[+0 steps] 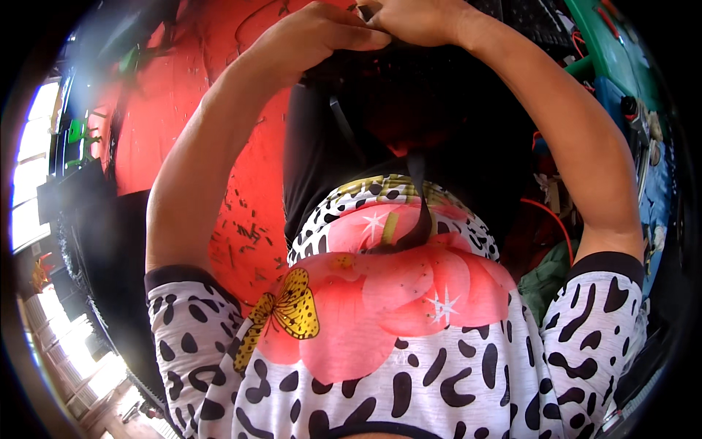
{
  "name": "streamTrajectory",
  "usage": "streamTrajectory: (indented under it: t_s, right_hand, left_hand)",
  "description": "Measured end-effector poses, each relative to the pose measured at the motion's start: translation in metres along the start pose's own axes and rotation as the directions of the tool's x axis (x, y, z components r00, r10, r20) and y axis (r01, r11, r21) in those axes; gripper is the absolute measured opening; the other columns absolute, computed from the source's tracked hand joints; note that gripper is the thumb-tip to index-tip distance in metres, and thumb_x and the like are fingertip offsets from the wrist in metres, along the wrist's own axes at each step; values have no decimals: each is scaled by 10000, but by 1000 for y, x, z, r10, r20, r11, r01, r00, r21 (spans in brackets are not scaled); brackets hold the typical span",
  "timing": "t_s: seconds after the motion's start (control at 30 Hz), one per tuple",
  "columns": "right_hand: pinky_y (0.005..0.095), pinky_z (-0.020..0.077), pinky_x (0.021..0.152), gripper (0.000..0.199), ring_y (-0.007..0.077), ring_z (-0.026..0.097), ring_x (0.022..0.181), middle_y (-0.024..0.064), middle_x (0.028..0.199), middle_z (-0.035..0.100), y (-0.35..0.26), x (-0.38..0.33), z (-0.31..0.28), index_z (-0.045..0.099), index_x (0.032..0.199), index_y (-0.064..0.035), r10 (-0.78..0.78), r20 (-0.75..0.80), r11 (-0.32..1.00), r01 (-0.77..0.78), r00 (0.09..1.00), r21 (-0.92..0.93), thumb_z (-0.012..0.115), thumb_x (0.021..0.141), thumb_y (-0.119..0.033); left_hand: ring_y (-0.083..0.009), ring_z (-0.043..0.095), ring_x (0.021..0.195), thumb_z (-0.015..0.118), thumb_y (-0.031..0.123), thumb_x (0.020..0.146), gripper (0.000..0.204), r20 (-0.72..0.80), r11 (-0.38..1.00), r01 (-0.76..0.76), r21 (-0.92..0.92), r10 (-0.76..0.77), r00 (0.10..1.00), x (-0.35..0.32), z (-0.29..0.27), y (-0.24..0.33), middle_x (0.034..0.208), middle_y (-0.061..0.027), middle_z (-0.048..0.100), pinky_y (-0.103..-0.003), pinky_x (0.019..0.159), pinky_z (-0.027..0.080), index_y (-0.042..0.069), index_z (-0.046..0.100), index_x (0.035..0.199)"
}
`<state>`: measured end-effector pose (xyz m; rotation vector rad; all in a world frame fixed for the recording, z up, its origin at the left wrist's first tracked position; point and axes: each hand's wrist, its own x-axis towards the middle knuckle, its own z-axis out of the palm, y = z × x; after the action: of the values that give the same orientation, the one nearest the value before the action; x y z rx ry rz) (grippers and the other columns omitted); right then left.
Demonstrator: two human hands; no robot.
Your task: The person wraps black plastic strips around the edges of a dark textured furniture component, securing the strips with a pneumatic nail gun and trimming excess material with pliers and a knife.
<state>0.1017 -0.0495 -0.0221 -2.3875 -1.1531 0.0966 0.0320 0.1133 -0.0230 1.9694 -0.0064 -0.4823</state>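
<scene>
My hands meet at the top edge of the head view, with both arms curved up and inward. My left hand is closed, its fingers pressed together and pointing toward the other hand. Beside it, touching or nearly so, my right hand is closed too, its fingers bent inward. A small dark piece shows between the two hands at the fingers of the right one. What it is I cannot make out, as the fingers and the picture's edge hide most of it. Dark material lies just below the hands, too dim to tell apart.
A red floor strewn with small dark scraps spreads at the left. On the right are a green plastic frame, a blue surface with loose items, a red cable and crumpled green cloth. Black trousers cover my lap.
</scene>
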Motion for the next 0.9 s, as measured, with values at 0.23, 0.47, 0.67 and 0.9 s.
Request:
streamTrajectory:
  t_s: [0.23,0.47,0.67,0.9]
  right_hand:
    - [379,510,739,199,310,658,839,187,826,665,0,-3,-10,662,843,-4,48,121,992,-61,992,109,667,741,-174]
    - [312,497,688,225,175,648,768,104,779,656,-16,-20,-25,600,948,39,154,42,917,-158,987,367,648,826,-144]
    - [231,475,798,394,117,621,897,44,968,664,-38,-55,-23,611,1176,-46,-2,-162,939,57,987,340,711,817,-174]
    - [238,490,751,324,85,570,765,33,821,614,-51,-79,-5,606,1062,-13,75,-476,847,195,876,494,729,763,-41]
  left_hand:
    - [-121,533,640,710,342,782,371,-197,972,-206,-112,181,963,-1,-6,-18,695,-58,582,-299,548,416,-24,653,797]
    - [-131,604,850,544,273,960,313,-565,689,-674,-267,455,689,-31,-5,-21,943,-75,650,-279,755,478,-17,625,1047]
    - [-134,578,877,559,151,922,208,-584,521,-707,478,790,186,-42,6,-1,926,-107,639,-299,740,466,-36,606,1000]
    - [-384,638,864,626,-74,740,272,-77,-77,-740,668,982,-172,-70,40,27,1017,-288,611,-472,795,529,-114,552,998]
